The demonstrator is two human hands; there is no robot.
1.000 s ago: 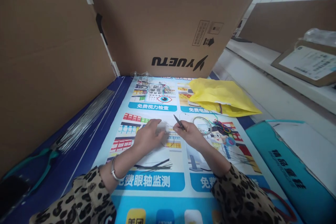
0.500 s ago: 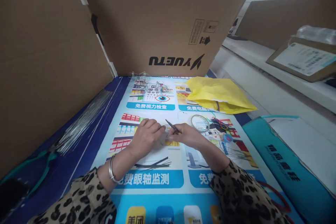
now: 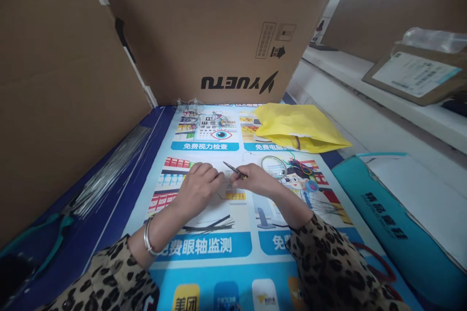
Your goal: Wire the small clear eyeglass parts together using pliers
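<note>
My left hand (image 3: 200,183), with a silver bangle on the wrist, is closed in a pinch above the printed sheet (image 3: 233,263). What its fingertips hold is too small to make out; a faint thin strand shows just below them. My right hand (image 3: 255,178) is closed around a slim dark pointed tool (image 3: 235,170), whose tip points up and left, over toward the left fingertips. The two hands are close together but apart. Dark thin strips (image 3: 215,225) lie on the sheet below the left hand. A clear round ring-shaped spool (image 3: 273,167) lies beside the right wrist.
Cardboard panels (image 3: 189,24) stand at the back and left. A bundle of thin wires (image 3: 113,170) and teal-handled pliers (image 3: 58,233) lie at left. A yellow pouch (image 3: 302,126), coloured cords (image 3: 302,167) and a teal box (image 3: 379,204) are at right. Tangled wire pieces (image 3: 189,105) lie at the back.
The whole view has shifted slightly, so things sit a little further left. The pointed tool's tip has moved up and left. Both hands stay closed and near each other.
</note>
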